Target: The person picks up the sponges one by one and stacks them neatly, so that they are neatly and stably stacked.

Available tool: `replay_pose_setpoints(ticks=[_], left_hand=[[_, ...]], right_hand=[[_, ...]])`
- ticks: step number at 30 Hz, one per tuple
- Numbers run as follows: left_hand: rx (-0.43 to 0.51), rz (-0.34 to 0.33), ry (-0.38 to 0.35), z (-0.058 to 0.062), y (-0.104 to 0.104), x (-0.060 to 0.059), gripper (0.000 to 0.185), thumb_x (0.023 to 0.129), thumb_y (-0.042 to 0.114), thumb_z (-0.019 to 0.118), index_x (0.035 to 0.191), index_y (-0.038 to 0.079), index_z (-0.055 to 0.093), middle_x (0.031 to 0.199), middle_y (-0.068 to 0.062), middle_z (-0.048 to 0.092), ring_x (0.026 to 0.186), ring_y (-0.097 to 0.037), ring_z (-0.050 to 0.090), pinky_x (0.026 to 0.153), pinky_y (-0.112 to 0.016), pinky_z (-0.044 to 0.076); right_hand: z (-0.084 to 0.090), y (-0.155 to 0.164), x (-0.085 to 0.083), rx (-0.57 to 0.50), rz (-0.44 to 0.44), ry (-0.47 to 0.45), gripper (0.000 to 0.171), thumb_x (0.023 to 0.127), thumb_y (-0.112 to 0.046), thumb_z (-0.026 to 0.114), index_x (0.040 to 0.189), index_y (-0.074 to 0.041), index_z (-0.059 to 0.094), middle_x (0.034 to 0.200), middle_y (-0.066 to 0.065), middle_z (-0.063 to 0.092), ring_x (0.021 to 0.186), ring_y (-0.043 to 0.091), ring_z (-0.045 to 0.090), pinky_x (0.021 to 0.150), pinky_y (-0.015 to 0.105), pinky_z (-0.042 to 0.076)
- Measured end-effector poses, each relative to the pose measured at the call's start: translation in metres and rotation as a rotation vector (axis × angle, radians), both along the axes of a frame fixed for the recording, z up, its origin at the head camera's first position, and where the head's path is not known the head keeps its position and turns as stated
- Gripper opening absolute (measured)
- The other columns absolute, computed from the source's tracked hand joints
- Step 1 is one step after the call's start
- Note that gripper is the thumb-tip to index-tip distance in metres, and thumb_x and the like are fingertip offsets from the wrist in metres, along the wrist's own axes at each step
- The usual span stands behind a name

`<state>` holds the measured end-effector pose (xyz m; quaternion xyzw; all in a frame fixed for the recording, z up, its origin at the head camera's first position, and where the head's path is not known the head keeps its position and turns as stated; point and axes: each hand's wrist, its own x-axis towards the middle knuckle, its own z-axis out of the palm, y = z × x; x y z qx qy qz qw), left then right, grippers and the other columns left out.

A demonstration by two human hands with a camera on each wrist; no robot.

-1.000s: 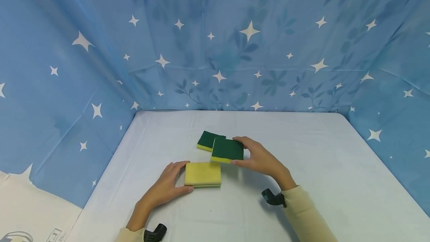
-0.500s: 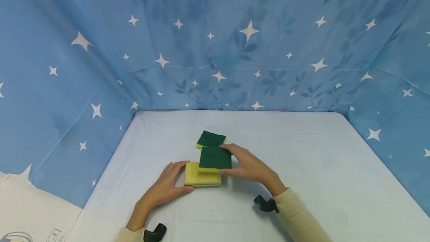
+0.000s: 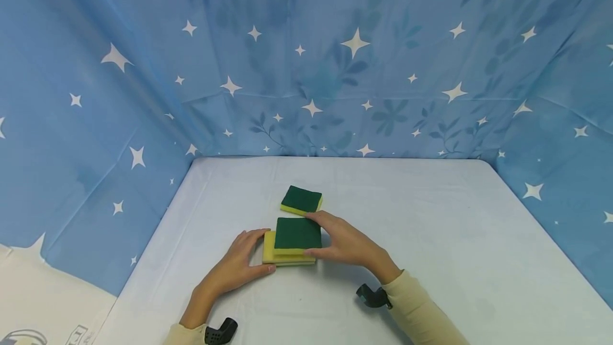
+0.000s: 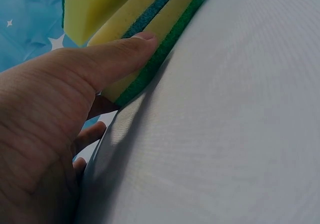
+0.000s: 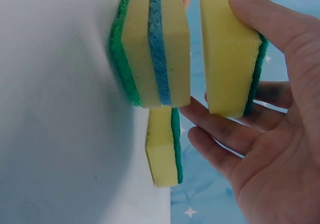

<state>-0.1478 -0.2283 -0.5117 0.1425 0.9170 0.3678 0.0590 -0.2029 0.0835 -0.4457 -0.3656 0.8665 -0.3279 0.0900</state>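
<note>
Sponges (image 3: 294,234) are clustering inside table (image 3: 440,217) edges: left hand (image 3: 235,264) gripping two, right hand (image 3: 348,242) pinching one above, one lying far

Starry blue drapery (image 3: 306,68) around a white table (image 3: 431,217)

White table (image 3: 431,217), seemingly cloth-covered | stacked sponge pair (image 5: 156,49) | farther green-topped sponge (image 3: 301,199)

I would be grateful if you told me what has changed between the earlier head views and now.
The right hand has carried its green-topped sponge leftward and nearer the person, so it now hangs just above the stacked pair; nothing was let go. The left hand still grips the pair, and the far sponge stayed put.
</note>
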Motion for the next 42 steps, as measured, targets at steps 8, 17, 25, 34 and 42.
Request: replay_pose_setpoints(ticks=[8,17,25,34,42], left_hand=[[0.010,-0.006,-0.003,0.001,0.001,0.000,0.089,0.089,0.052,0.085,0.160,0.014,0.046,0.160,-0.007,0.049,0.155,-0.034,0.033,0.132,-0.055,0.012],[0.013,-0.018,0.000,0.003,0.001,-0.001,0.089,0.089,0.050,0.085,0.160,0.014,0.045,0.159,-0.006,0.050,0.154,-0.033,0.034,0.133,-0.052,0.010],[0.017,-0.024,0.014,0.003,0.001,-0.001,0.088,0.090,0.049,0.086,0.160,0.012,0.046,0.158,-0.006,0.051,0.152,-0.033,0.037,0.133,-0.053,0.011],[0.018,-0.028,0.026,0.002,0.002,-0.001,0.087,0.090,0.048,0.085,0.160,0.013,0.047,0.158,-0.006,0.051,0.153,-0.034,0.036,0.132,-0.054,0.011],[0.017,-0.028,0.030,0.001,0.001,0.000,0.087,0.091,0.050,0.084,0.160,0.013,0.046,0.157,-0.007,0.051,0.154,-0.034,0.035,0.132,-0.054,0.011]], right_hand=[[-0.005,-0.005,0.003,0.008,0.030,0.011,0.086,0.096,-0.049,0.079,0.161,-0.006,0.045,0.163,0.011,0.048,0.148,0.029,0.048,0.119,0.053,0.045],[-0.008,-0.008,0.005,-0.003,0.050,0.023,0.083,0.097,-0.046,0.080,0.161,-0.005,0.045,0.163,0.014,0.047,0.149,0.032,0.047,0.119,0.054,0.045],[-0.012,-0.011,0.005,0.021,0.033,0.021,0.084,0.097,-0.048,0.079,0.161,-0.005,0.045,0.162,0.016,0.047,0.149,0.034,0.046,0.119,0.056,0.044],[-0.015,-0.011,0.006,0.022,0.023,0.021,0.083,0.096,-0.047,0.080,0.161,-0.007,0.046,0.163,0.014,0.047,0.149,0.031,0.047,0.119,0.054,0.044],[-0.014,-0.010,0.006,0.000,0.034,0.008,0.088,0.096,-0.051,0.079,0.164,-0.010,0.041,0.166,0.014,0.041,0.151,0.031,0.043,0.119,0.055,0.044]])
